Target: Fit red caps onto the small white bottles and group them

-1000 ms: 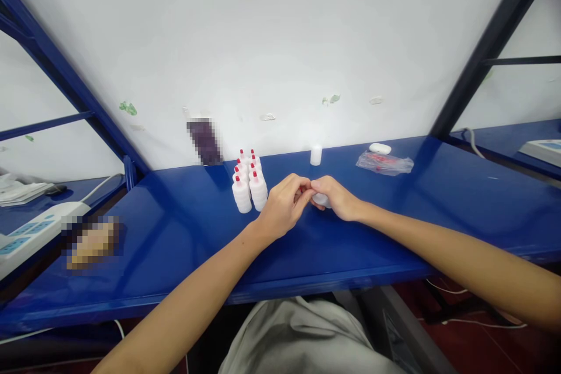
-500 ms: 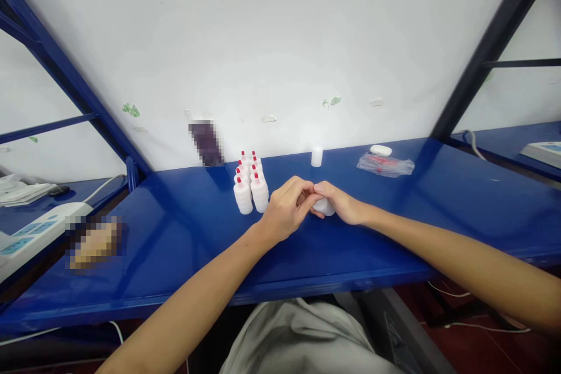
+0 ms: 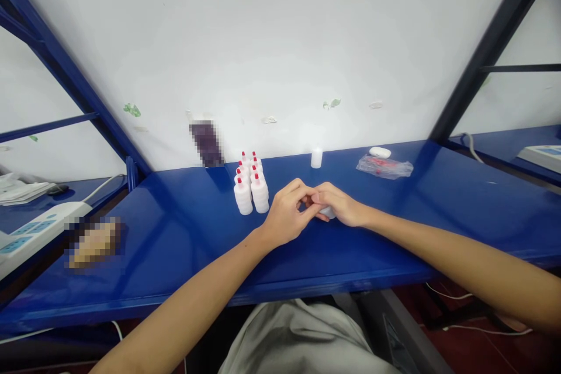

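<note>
My right hand [image 3: 342, 204] is wrapped round a white plastic bottle [image 3: 328, 212], of which only a small part shows under the fingers. Against it, my left hand [image 3: 291, 210] is closed in a pinch at the bottle's top end; what its fingertips hold is hidden. Just left of my hands, several white squeeze bottles [image 3: 243, 198] with red tips stand upright in two rows. Farther back, near the wall, a single white bottle [image 3: 316, 158] without a red tip stands by itself.
On the blue table [image 3: 188, 245], a clear plastic bag [image 3: 385, 167] with red pieces lies at the right, before a white rounded case [image 3: 380, 152]. A blurred dark object [image 3: 208, 143] leans on the wall. At left are a blurred tan object [image 3: 97, 242] and a power strip [image 3: 39, 231].
My fingers have shifted at the bottle's top: the right fingers now reach farther over it, so less of the bottle shows. The standing bottles stay put.
</note>
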Available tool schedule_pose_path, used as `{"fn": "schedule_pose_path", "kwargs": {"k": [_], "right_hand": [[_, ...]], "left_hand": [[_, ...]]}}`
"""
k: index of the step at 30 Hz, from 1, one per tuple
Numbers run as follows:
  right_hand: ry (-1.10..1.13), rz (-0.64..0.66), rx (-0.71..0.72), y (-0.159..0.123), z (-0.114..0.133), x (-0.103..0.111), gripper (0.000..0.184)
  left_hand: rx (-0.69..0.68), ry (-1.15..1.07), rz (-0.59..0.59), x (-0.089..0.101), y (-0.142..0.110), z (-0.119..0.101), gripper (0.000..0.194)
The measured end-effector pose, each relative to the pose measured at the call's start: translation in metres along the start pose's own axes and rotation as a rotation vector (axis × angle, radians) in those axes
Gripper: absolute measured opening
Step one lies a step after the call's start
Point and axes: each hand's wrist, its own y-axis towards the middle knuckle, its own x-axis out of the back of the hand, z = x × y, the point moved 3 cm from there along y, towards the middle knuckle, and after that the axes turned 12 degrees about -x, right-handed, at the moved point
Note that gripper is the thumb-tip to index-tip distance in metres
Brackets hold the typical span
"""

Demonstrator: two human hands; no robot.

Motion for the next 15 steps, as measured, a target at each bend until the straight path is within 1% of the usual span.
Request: {"fn": "schedule_pose_path", "kwargs": {"k": [2,4,6,7,8,10,11,13,15], "right_hand": [[-0.002,-0.002,0.004,-0.001,-0.001,-0.002,0.033],[-0.012,-0.005,0.024,-0.002,-0.001,-0.004,0.035],[-0.051,-0.009,0.046,-0.003,0.002,-0.006,0.04],[-0.102,-0.027,0.05,-0.004,0.004,-0.005,0.042],[-0.188,-0.065,0.048,-0.003,0.005,-0.004,0.042],[-0.452,-0.204,0.01,-0.001,0.006,0.002,0.038],[-0.606,-0.281,-0.029,0.0,0.005,0.007,0.033],[-0.872,-0.391,-0.129,0.003,0.002,0.018,0.021],[-1.015,-0.426,-0.21,0.005,-0.002,0.026,0.018]], "left_hand": [[0.001,-0.004,0.003,-0.001,0.001,-0.001,0.006],[-0.001,0.016,0.029,0.001,0.002,-0.003,0.009],[0.017,0.064,0.069,0.012,0.0,-0.008,0.012],[0.038,0.096,0.097,0.02,-0.003,-0.012,0.014],[0.07,0.129,0.131,0.031,-0.007,-0.015,0.016],[0.166,0.219,0.301,0.054,-0.023,-0.021,0.018],[0.22,0.281,0.389,0.066,-0.032,-0.023,0.02],[0.346,0.375,0.516,0.09,-0.053,-0.023,0.023],[0.469,0.418,0.558,0.108,-0.069,-0.018,0.022]]}}
